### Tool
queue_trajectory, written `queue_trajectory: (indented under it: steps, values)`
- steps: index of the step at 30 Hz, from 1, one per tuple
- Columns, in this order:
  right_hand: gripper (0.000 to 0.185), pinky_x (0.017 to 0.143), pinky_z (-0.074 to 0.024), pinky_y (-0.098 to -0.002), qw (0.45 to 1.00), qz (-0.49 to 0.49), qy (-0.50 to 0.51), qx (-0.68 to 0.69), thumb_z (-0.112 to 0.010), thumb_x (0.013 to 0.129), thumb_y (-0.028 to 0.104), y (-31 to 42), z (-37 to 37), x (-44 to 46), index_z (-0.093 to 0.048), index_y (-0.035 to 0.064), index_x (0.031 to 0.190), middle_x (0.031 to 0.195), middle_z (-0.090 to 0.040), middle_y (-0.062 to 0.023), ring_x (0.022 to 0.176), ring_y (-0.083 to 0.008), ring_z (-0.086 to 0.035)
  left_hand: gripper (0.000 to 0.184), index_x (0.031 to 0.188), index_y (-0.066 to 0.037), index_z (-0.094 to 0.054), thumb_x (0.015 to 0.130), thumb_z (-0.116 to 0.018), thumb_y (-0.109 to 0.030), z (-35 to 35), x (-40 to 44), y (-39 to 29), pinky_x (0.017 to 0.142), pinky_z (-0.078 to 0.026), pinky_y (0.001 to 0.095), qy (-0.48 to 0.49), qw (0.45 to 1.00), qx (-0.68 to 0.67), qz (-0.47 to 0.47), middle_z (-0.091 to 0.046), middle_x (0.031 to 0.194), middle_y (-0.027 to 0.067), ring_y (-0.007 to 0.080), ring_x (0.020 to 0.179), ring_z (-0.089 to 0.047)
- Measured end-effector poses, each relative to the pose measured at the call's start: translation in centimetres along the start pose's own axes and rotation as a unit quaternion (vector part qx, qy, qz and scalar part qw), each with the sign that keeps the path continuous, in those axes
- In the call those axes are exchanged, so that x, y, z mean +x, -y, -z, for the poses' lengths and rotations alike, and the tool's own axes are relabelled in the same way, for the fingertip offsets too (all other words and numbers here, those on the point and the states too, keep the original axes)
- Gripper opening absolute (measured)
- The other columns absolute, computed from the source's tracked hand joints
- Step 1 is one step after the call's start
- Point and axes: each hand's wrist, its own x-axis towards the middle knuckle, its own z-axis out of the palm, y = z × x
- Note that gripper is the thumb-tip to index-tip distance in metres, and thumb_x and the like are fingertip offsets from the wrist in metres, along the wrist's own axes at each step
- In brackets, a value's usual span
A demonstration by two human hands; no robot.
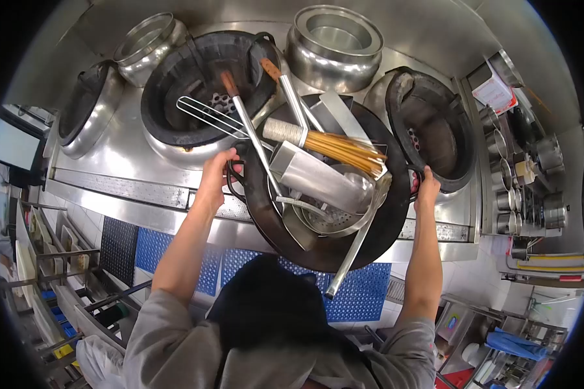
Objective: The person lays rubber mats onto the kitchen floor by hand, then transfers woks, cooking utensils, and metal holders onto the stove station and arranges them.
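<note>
A large dark wok (392, 214) hangs over the front edge of the steel range, held by its two side handles. My left hand (218, 178) is closed round the left loop handle, and my right hand (426, 189) grips the right one. Piled inside the wok are a bamboo wok brush (340, 148) with a cord-wrapped end, a rectangular steel container (321, 178), a perforated strainer (334, 220) and several long-handled tools. Two wooden-tipped handles (229, 83) point toward the back. A wire handle (207, 115) sticks out at left, and a metal handle (347, 262) overhangs the front rim.
Behind the wok are black-rimmed burner wells, one at centre left (154, 120) and one at right (466, 152). Steel pots stand at the back, one in the middle (334, 68). Shelves of small pots (501, 175) line the right side. Blue mats (353, 308) cover the floor.
</note>
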Motion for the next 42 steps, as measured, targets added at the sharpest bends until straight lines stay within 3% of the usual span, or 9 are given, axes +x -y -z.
queue_trajectory:
  steps: [13,19,23,25,28,30,31,39,42]
  values:
    - [0.06,0.055,-0.0426,-0.0263,0.984,0.089,0.013,-0.153,-0.056,0.095,0.055,0.2,1.4,-0.1,-0.069,-0.0035,0.092,0.073,-0.065,-0.0044,0.061,-0.0123,-0.058,0.045,0.117,-0.011,-0.061,0.095,-0.051,-0.049,0.5,1.2,3.7,0.089,-0.046,0.0358,0.054,0.996,-0.066,0.011,-0.067,0.104,0.0029,0.0139,0.096,-0.061]
    - [0.041,0.067,-0.046,-0.0268,0.984,0.138,-0.111,0.001,-0.054,0.099,0.038,-4.5,10.8,-14.3,-0.066,0.0016,0.114,0.093,-0.066,-0.0067,0.083,-0.0124,-0.058,0.045,0.124,-0.004,-0.058,0.096,-0.053,-0.039,3.2,-10.7,7.1,0.088,-0.049,0.0358,-0.002,0.995,-0.098,0.02,-0.067,0.104,0.0091,0.0165,0.09,-0.062]
    - [0.041,0.047,-0.0348,-0.0232,0.982,0.138,-0.125,0.036,-0.046,0.103,0.025,-14.4,16.7,-24.6,-0.054,0.0044,0.069,0.058,-0.05,-0.0012,0.052,-0.0079,-0.045,0.032,0.122,0.0,-0.059,0.093,-0.057,-0.013,7.9,-16.7,12.2,0.066,-0.051,0.0304,0.023,0.993,-0.056,0.098,-0.056,0.069,0.0016,0.0113,0.058,-0.054]
    - [0.053,0.041,-0.03,-0.0264,0.984,0.07,-0.123,-0.106,-0.045,0.104,0.027,-20.8,18.1,-30.1,-0.041,0.0093,0.055,0.048,-0.042,0.0005,0.043,-0.0088,-0.039,0.027,0.114,0.001,-0.061,0.09,-0.058,-0.009,10.6,-18.4,15.5,0.06,-0.051,0.0304,0.007,0.989,0.022,0.146,-0.054,0.065,0.0011,0.0096,0.052,-0.049]
    - [0.049,0.048,-0.0428,-0.038,0.938,-0.048,0.066,-0.336,-0.057,0.095,0.034,-30.1,21.8,-38.1,-0.057,0.0025,0.057,0.052,-0.057,-0.0092,0.046,-0.0171,-0.053,0.019,0.1,0.002,-0.068,0.087,-0.059,-0.01,15.9,-19.2,22.7,0.05,-0.049,0.031,-0.029,0.974,0.175,0.143,-0.059,0.064,0.0053,0.0119,0.051,-0.053]
    - [0.043,0.065,-0.0513,-0.0434,0.802,0.089,0.186,-0.56,-0.06,0.089,0.04,-43.7,26.5,-41.1,-0.069,0.0017,0.071,0.069,-0.068,-0.0163,0.069,-0.0276,-0.069,0.019,0.096,0.001,-0.07,0.087,-0.062,-0.013,17.9,-18.9,25.5,0.049,-0.049,0.0317,-0.036,0.963,0.22,0.153,-0.063,0.068,0.0074,0.0145,0.053,-0.057]
    - [0.045,0.065,-0.0533,-0.0427,0.835,-0.168,0.184,-0.49,-0.061,0.089,0.043,-37.0,24.0,-42.3,-0.07,0.0029,0.071,0.064,-0.067,-0.0142,0.065,-0.0264,-0.069,0.019,0.098,0.0,-0.07,0.087,-0.062,-0.014,17.6,-18.4,25.4,0.051,-0.05,0.0319,-0.006,0.95,0.265,0.163,-0.064,0.072,0.0075,0.0151,0.056,-0.059]
    - [0.055,0.061,-0.0477,-0.0488,0.891,-0.015,-0.083,-0.445,-0.055,0.093,0.043,-27.5,14.4,-35.0,-0.064,-0.0043,0.067,0.065,-0.064,-0.023,0.062,-0.0395,-0.065,0.026,0.112,-0.001,-0.067,0.087,-0.059,-0.002,21.8,-13.8,15.7,0.065,-0.048,0.0249,0.126,0.969,0.206,0.045,-0.064,0.084,0.0018,0.0106,0.072,-0.058]
    - [0.014,0.066,-0.0497,-0.04,0.927,0.1,-0.12,-0.341,-0.064,0.085,0.014,-18.8,10.4,-29.5,-0.065,0.0009,0.088,0.069,-0.06,-0.0143,0.065,-0.0303,-0.061,0.032,0.116,0.001,-0.063,0.085,-0.059,0.002,20.9,-12.3,8.9,0.068,-0.045,0.0214,0.141,0.982,0.124,0.027,-0.06,0.08,-0.0009,0.0087,0.073,-0.056]
